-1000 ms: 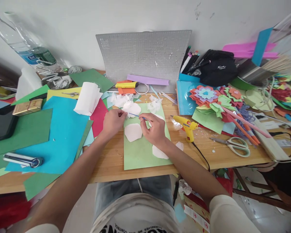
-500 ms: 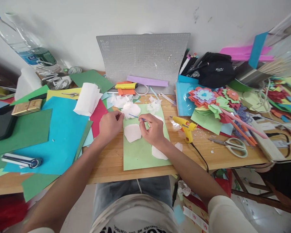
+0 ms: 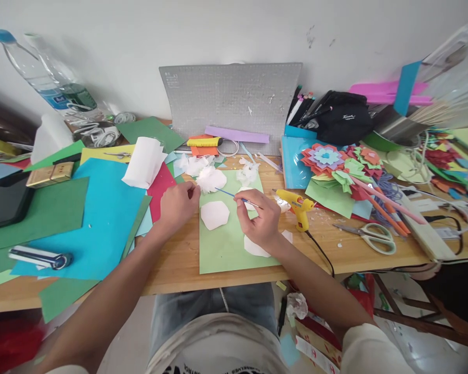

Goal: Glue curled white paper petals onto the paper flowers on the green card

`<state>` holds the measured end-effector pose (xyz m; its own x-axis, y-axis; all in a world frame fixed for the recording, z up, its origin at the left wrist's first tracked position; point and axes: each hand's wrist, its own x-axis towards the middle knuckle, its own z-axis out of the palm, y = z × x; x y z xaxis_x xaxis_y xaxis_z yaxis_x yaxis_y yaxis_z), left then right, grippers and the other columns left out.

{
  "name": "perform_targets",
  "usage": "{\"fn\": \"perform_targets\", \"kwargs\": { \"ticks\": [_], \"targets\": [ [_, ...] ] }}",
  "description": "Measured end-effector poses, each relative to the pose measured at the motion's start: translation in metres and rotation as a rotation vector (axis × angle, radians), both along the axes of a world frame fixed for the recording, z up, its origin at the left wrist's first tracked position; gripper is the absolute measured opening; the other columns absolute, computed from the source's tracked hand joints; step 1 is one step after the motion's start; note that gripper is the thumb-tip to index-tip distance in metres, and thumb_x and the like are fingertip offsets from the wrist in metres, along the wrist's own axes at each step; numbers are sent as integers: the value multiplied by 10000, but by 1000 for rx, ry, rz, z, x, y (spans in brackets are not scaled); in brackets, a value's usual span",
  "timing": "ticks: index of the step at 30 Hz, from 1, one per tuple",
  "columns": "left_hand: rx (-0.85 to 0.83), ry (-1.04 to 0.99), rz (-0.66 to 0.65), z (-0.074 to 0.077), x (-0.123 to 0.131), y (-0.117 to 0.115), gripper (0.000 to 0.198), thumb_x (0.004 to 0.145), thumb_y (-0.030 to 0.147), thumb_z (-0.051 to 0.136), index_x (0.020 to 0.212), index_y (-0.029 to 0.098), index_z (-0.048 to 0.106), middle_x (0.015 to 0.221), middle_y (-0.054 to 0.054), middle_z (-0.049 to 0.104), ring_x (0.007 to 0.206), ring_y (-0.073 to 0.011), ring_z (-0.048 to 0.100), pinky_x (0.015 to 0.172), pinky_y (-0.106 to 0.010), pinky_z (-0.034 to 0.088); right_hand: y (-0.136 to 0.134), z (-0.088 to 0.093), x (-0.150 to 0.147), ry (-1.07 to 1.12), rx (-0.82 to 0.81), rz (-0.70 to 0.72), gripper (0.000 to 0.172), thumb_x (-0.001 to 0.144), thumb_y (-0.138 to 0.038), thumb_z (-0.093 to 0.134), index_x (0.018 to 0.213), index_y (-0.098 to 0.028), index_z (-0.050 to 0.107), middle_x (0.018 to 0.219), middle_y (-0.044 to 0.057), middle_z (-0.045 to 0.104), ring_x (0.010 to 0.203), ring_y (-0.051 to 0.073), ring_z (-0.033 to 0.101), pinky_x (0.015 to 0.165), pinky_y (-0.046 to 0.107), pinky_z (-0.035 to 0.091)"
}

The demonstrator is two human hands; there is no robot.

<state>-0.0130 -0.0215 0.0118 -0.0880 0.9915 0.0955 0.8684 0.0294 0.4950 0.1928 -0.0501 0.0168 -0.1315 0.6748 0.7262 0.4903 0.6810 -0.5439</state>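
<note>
Blue stick (image 3: pixel 225 192), pinched in right grip (image 3: pixel 258 215), left grip (image 3: pixel 178 205) unclear, wooden desk (image 3: pixel 175 265), white wall (image 3: pixel 234 31)

"Touch" stands on the black pouch (image 3: pixel 351 119), and "CONTROL", inverted, on the shirt (image 3: pixel 218 340).

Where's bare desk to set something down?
Bare wood: between the left forearm and the flat light-green paper sheet; near the front edge, between the black cord and pale-handled metal scissors. Crowded: left, around the flat blue paper; back, below the grey cutting mat.
</note>
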Motion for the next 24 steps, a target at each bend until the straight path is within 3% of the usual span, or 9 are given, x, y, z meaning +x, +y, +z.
{"fn": "perform_targets", "kwargs": {
  "ticks": [4,6,12,15,19,24],
  "targets": [
    [14,5,5,-1,-2,2,405,918,439,408,605,217,538,602,-46,592,556,-183,505,512,-297,221,-23,-2,19,-49,28,-41,219,861,-105,554,1013,-238,636,837,31,722,744,173,683,677,309,554],
    [27,1,-15,-2,-3,2,409,928,439,402,627,213,563,616,-44,601,564,-178,509,512,-295,234,-34,-9,27,-175,81,-51,267,865,-94,544,1075,-240,622,867,47,721,764,185,679,687,323,556],
    [176,15,-152,2,9,3,292,924,303,456,1087,203,675,981,-72,706,797,-188,606,604,-275,381,-55,-31,28,-766,103,31,260,911,-88,454,1083,-176,627,900,108,675,844,230,630,710,383,505],
    [225,146,-307,10,25,18,298,942,245,443,1079,208,705,1064,-89,708,988,-234,597,720,-312,425,-58,-34,23,-881,20,58,234,914,-84,454,1053,-148,631,927,123,655,870,247,592,720,395,481],
    [230,316,-529,16,55,52,232,916,202,520,983,182,741,1002,-106,719,1033,-286,570,828,-396,413,-60,-31,21,-845,-66,55,220,888,-97,504,1061,-140,632,957,118,649,903,255,566,741,397,455],
    [217,410,-593,7,83,81,181,873,168,592,949,160,756,1020,-131,698,1063,-306,548,833,-417,391,-61,-25,31,-666,-116,-11,191,917,-155,489,1036,-155,638,947,100,657,896,233,565,744,381,448]
  ]
}}
